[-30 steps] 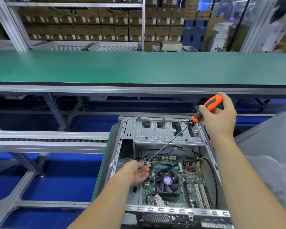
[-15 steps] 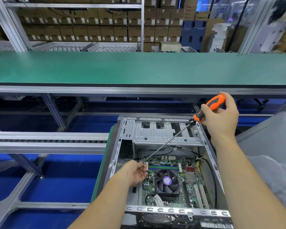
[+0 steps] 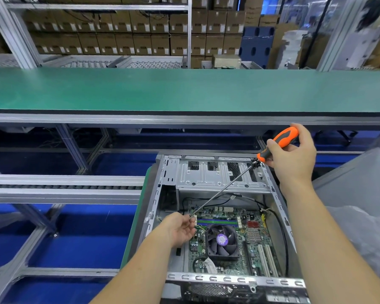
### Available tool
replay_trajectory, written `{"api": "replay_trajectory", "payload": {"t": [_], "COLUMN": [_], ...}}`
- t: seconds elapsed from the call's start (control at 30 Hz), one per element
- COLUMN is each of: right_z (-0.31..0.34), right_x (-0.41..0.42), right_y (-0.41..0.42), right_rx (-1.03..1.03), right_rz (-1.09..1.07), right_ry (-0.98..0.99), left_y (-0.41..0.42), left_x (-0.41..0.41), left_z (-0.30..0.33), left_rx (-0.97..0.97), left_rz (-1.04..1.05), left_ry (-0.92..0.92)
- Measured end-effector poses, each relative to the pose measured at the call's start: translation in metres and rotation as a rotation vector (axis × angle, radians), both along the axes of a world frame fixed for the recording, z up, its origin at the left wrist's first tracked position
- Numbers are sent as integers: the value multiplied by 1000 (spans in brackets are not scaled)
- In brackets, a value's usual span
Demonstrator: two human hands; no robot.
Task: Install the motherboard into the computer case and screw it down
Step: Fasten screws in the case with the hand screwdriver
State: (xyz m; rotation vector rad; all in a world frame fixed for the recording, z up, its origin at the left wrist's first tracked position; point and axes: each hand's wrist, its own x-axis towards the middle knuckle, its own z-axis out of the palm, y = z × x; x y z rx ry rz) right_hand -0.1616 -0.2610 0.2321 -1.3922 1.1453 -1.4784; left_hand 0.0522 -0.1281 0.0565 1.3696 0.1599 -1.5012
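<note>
Green conveyor belt (image 3: 184, 91) runs across top, well behind. Open computer case (image 3: 208, 278) lies flat below it, centre-right. Motherboard (image 3: 253, 244) sits inside case, near half, w/ CPU fan (image 3: 222, 240) in middle. R hand (image 3: 294, 153) grips orange screwdriver (image 3: 279, 142) handle above case's far-right corner; shaft slants down-left to board's far-left corner. L hand (image 3: 180, 229) at that corner, fingers curled at shaft tip; whether pinching it, can't tell.

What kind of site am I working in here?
Likely a computer assembly line in a factory: a long green belt, a roller track on aluminium framing, and racks of labelled cartons behind.
</note>
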Motion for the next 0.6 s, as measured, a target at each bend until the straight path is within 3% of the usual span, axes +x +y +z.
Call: {"api": "replay_trajectory", "payload": {"t": [0.6], "right_z": [0], "right_x": [0], "right_y": [-1], "right_rx": [8], "right_rz": [-3], "right_ry": [13], "left_y": [-2], "left_x": [0], "left_z": [-1], "left_rx": [2], "left_rz": [8], "left_ry": [8]}}
